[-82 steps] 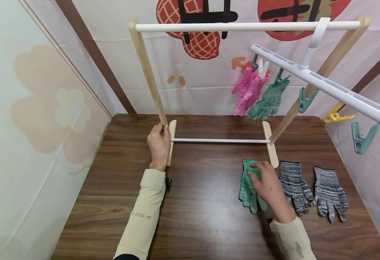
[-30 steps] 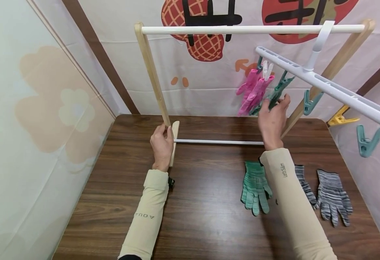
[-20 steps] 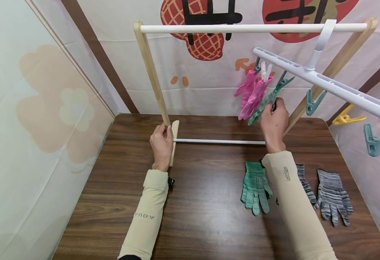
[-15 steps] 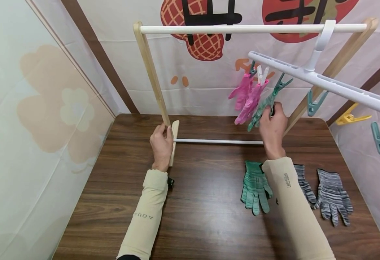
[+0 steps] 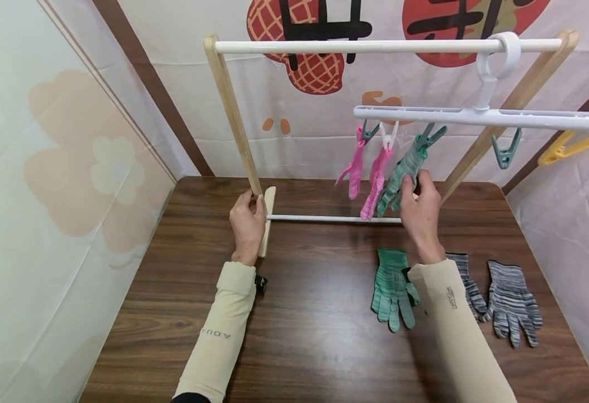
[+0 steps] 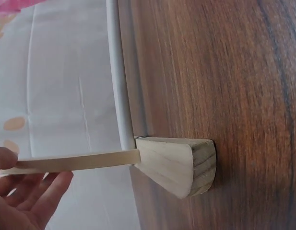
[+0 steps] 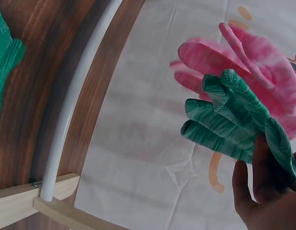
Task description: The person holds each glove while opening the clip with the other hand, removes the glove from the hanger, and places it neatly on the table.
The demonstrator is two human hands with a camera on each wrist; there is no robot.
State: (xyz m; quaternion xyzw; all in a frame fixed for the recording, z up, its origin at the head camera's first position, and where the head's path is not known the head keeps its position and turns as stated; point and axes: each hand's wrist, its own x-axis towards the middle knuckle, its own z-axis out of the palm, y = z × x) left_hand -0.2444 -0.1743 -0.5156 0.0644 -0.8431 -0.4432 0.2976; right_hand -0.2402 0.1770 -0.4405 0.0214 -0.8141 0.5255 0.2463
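My left hand point(image 5: 247, 226) pinches the left wooden upright point(image 5: 234, 112) of a drying rack just above its foot; the left wrist view shows thumb and fingers on either side of that wood. With my right hand point(image 5: 422, 215) I hold the lower part of a green knit glove point(image 5: 407, 168), which hangs from a teal clip point(image 5: 432, 136) on a white clip hanger point(image 5: 435, 116). Two pink gloves point(image 5: 356, 170) hang to its left, close behind the green one in the right wrist view. The hanger hooks over the rack's top rod point(image 5: 354, 46).
Flat on the brown table point(image 5: 304, 336) lie another green glove point(image 5: 392, 288) and two grey striped gloves point(image 5: 513, 299), one partly behind my right forearm. A teal clip point(image 5: 507, 148) and a yellow clip point(image 5: 566, 148) hang without gloves. A low white bar point(image 5: 334, 219) joins the rack's feet.
My right hand rose from over the flat green glove and took the hanging one. The hanger has turned, its gloved end swinging left and forward, now nearly parallel to the rod. My left hand stayed put.
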